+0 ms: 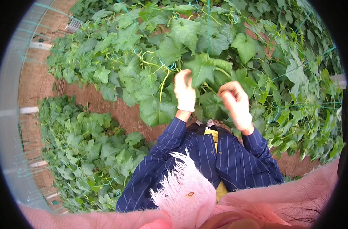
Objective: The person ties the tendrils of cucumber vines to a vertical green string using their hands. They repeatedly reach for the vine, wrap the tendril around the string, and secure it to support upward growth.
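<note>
My left hand [185,93], in a pale glove with a white cuff, is raised before a broad green leaf [204,70]. Its fingers curve over, apart from the thumb, and nothing shows between them. Just above it, a blue-green clip or tie [171,66] sits on a vine stem [163,86]. To the right, my right hand [236,106] is bent inward with its fingers curled close to the thumb. A small red patch shows between them; what it is cannot be made out. Beside that hand are a curved leaf stalk [223,72] and a blurred leaf [244,80].
A green string [208,31] hangs down among the climbing vines. More strings [301,65] cross the foliage at right. Bare reddish soil [125,113] separates this row from low plants [91,154] at left. Translucent sheeting [12,134] curves along the left side.
</note>
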`<act>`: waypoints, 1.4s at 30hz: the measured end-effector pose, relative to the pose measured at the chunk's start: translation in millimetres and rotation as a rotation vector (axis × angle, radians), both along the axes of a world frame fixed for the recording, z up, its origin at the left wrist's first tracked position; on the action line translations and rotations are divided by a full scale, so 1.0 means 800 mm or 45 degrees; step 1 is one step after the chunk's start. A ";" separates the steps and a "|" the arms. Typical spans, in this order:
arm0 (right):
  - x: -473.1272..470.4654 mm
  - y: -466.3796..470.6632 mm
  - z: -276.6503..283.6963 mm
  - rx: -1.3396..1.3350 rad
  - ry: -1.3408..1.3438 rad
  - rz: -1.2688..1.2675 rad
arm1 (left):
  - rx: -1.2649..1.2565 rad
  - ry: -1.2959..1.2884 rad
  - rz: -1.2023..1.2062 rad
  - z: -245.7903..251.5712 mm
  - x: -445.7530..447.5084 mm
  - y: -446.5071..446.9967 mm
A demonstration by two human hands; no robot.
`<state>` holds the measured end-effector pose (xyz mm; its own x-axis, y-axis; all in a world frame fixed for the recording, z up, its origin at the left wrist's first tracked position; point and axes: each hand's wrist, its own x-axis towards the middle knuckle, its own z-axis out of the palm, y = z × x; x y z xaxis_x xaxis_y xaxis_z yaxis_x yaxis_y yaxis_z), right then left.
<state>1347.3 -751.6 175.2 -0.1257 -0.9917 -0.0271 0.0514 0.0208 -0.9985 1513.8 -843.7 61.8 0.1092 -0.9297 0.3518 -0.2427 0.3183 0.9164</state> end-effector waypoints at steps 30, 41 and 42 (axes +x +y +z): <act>0.079 -0.224 -0.244 0.077 0.158 -0.165 | 0.308 0.219 -0.073 0.017 0.183 -0.073; 0.141 -0.165 -0.190 0.245 0.420 -0.383 | 0.388 -0.121 -0.516 -0.020 0.228 -0.246; 0.157 -0.154 -0.167 0.216 0.462 -0.484 | 0.335 -0.188 -0.479 -0.030 0.228 -0.246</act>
<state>1473.1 -875.0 41.4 -0.5055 -0.8599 -0.0710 -0.2600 0.2302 -0.9378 1696.6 -1040.5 38.0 -0.2853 -0.9546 0.0858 -0.2887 0.1710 0.9420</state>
